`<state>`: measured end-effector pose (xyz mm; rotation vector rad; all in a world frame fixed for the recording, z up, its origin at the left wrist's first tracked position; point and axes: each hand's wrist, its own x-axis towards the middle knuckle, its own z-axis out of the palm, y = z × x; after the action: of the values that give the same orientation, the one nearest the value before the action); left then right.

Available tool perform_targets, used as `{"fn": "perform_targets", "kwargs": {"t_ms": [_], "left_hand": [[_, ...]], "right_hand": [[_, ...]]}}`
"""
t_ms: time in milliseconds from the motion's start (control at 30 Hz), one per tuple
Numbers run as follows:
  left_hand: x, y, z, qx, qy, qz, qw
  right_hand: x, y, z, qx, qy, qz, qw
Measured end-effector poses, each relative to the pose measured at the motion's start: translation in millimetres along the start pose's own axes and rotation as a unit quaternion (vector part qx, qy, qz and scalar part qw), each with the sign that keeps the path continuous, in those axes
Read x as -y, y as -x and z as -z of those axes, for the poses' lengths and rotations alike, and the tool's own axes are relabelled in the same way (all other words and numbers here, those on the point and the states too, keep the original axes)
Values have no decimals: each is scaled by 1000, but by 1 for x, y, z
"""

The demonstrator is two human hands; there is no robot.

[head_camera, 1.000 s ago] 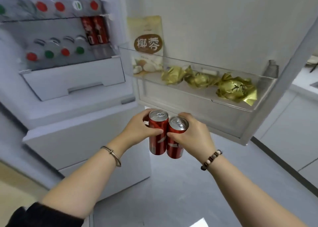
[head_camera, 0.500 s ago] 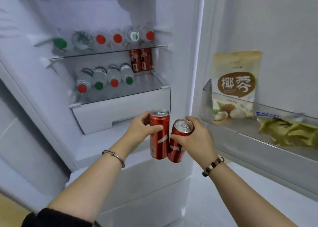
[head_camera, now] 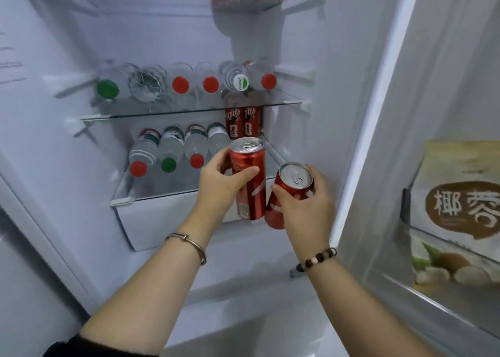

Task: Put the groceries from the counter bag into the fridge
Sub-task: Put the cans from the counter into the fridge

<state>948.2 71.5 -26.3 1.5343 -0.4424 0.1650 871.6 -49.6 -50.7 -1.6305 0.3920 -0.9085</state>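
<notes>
My left hand (head_camera: 220,185) grips a tall red soda can (head_camera: 250,191), held upright in front of the lower glass shelf (head_camera: 151,194) of the open fridge. My right hand (head_camera: 308,202) grips a second red soda can (head_camera: 289,187), tilted with its silver top toward me, just right of the first. The two cans nearly touch near their bases. Two more red cans (head_camera: 243,124) stand at the back right of that lower shelf.
Water bottles (head_camera: 167,151) lie on the lower shelf, and more bottles (head_camera: 181,82) lie on the glass shelf above. A white drawer (head_camera: 162,221) sits under the lower shelf. The open door's bin (head_camera: 433,297) at right holds a snack pouch (head_camera: 460,208).
Both hands have risen with the cans toward the lower shelf. The view has swung left and closer into the fridge, and the door bin has slid to the right edge.
</notes>
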Motion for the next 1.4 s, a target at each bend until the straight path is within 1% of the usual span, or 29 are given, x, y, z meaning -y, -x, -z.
{"fn": "perform_targets", "kwargs": {"t_ms": [133,233,533,733,833,967,1267,1400], "left_hand": [[-2,-29,-8,-48,-1,-37,998],[2,-47,-12,-60,0,-46,997],[24,-83,-16,-19,-21,-51,998],[24,-108,-16,26,-56,-32,998],[24,-118,-14,38,-89,-31,995],[23,-128,-15,73,-126,-39,989],[26,-138,-9,91,-156,-39,983],[28,-144,-6,96,-177,-42,979]], "right_hand": [[-2,-29,-18,-45,-34,31,998],[-5,-44,-29,-69,-47,48,995],[-6,-69,-48,-91,-45,74,992],[5,-94,-61,-80,-11,88,993],[10,-106,-69,-69,10,77,995],[11,-117,-79,-54,23,66,996],[5,-128,-85,-26,34,51,998],[0,-125,-84,19,65,32,997]]}}
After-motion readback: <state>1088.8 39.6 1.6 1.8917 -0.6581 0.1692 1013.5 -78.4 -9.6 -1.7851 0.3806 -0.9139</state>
